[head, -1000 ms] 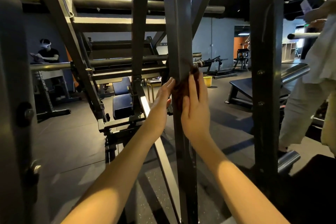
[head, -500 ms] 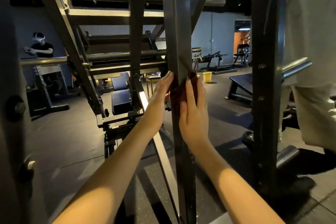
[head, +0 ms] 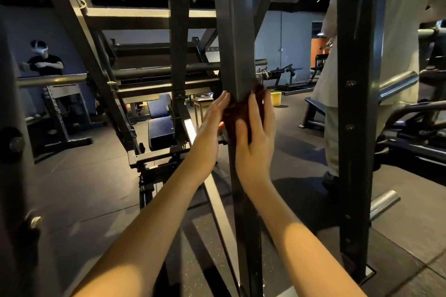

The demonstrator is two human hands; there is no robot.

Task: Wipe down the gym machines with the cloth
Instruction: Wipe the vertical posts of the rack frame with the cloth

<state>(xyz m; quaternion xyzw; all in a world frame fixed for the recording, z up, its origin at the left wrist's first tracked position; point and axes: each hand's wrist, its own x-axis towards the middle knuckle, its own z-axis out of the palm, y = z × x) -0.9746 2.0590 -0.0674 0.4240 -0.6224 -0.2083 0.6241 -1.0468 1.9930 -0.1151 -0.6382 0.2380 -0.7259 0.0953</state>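
A dark brown cloth [head: 235, 113] is wrapped around a grey steel upright [head: 237, 38] of the gym machine at chest height. My left hand [head: 211, 130] lies flat against the left side of the cloth with straight fingers. My right hand [head: 257, 132] presses the cloth against the right face of the upright, fingers straight and pointing up. Most of the cloth is hidden between my palms and the post.
A second bolted upright [head: 354, 128] stands to the right, with a person in light clothes [head: 400, 38] just behind it. Slanted frame bars [head: 79, 38] and a padded seat [head: 160, 129] fill the left. A yellow bucket [head: 275, 98] sits on the floor behind. Another person [head: 45, 62] stands far left.
Both hands and the cloth have slid slightly up the upright. The person in light clothes has stepped closer behind the right post.
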